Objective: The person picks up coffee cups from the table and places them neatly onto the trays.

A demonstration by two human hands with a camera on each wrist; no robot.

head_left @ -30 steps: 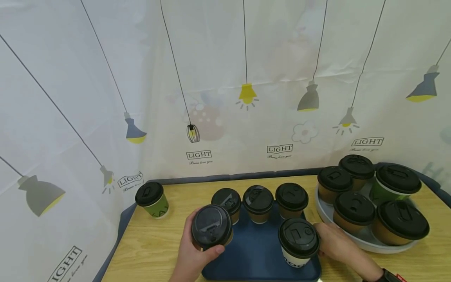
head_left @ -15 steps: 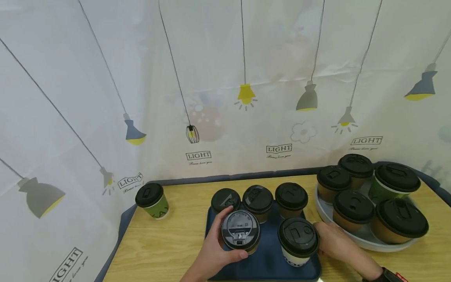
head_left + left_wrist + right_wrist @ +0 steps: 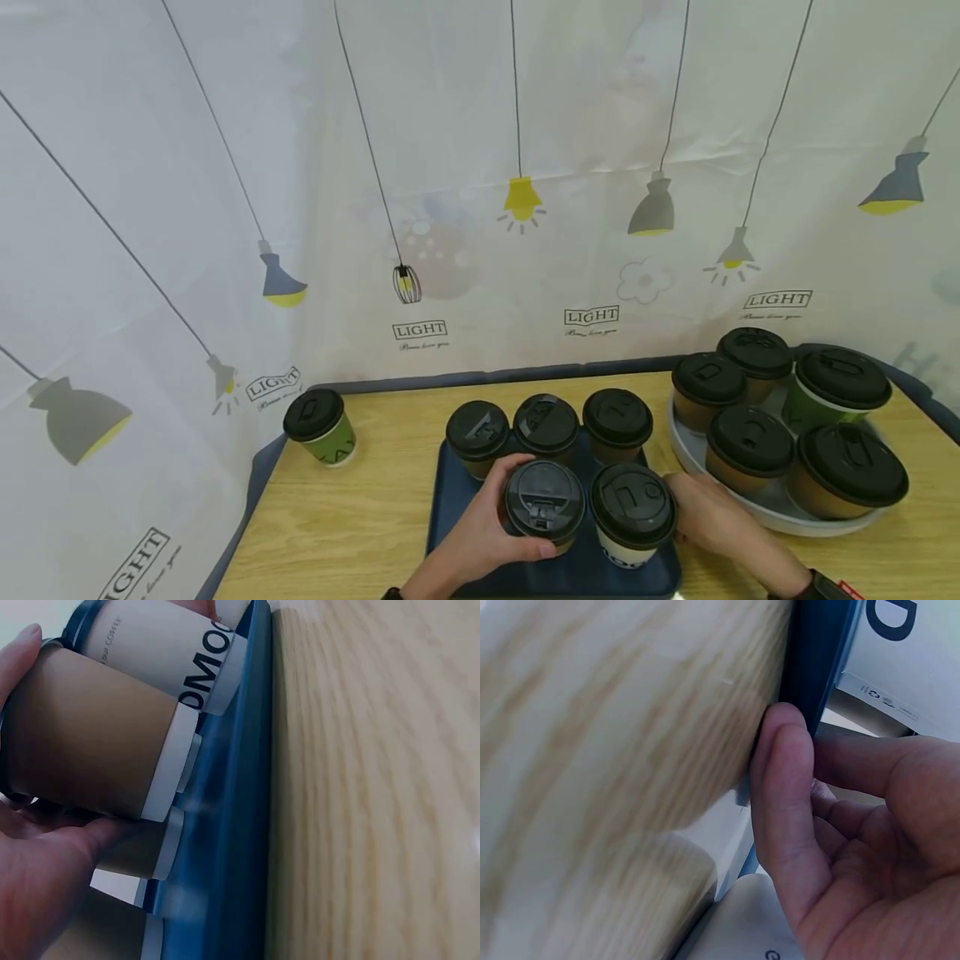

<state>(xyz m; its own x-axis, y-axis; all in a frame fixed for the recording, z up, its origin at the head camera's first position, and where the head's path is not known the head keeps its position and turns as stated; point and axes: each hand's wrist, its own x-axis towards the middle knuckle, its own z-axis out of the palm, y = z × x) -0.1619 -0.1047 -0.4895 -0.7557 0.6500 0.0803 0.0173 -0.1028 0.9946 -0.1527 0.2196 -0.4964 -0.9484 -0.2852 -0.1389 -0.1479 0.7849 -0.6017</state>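
My left hand (image 3: pixel 480 533) holds a brown paper coffee cup (image 3: pixel 546 500) with a black lid, thumb and fingers round its side. The cup is over the front half of the blue tray (image 3: pixel 562 582); in the left wrist view the brown cup (image 3: pixel 97 727) tilts beside the white coffee cup (image 3: pixel 154 645). That white coffee cup (image 3: pixel 633 508), black-lidded and lettered, stands at the tray's front right. My right hand (image 3: pixel 708 512) pinches the tray's right edge; in the right wrist view its fingers (image 3: pixel 784 772) are at the tray rim (image 3: pixel 810 667).
Three black-lidded brown cups stand in a row at the tray's back, among them the middle cup (image 3: pixel 546 425). A round grey tray (image 3: pixel 690 454) at the right bears several lidded cups. A green cup (image 3: pixel 330 442) stands on the wooden table (image 3: pixel 322 525) at the left.
My left hand has carried the brown cup rightward from the tray's left side to beside the white cup. The right hand has stayed at the tray's edge.
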